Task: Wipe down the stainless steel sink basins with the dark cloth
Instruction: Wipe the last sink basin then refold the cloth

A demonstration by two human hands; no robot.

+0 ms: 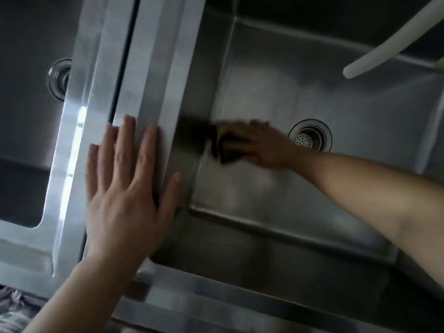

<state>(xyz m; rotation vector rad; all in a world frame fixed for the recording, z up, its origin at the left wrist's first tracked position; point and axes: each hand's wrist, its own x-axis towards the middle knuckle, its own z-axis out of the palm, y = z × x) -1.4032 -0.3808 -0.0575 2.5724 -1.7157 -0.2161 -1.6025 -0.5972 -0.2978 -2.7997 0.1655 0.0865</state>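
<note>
Two stainless steel sink basins lie below me. Inside the right basin (276,193), my right hand (262,147) presses a dark cloth with a yellow-green edge (222,149) against the foot of the left wall, where the floor begins. The hand is blurred; its fingers lie over the cloth. My left hand (127,186) rests flat, fingers spread, on the steel divider (153,68) between the basins. The left basin (26,116) is partly in view.
A round drain strainer (311,137) sits in the right basin's floor just beyond my right hand. Another drain (60,78) shows in the left basin. A white hose or spout (394,42) hangs over the right basin's far corner. The front rim (240,294) runs below.
</note>
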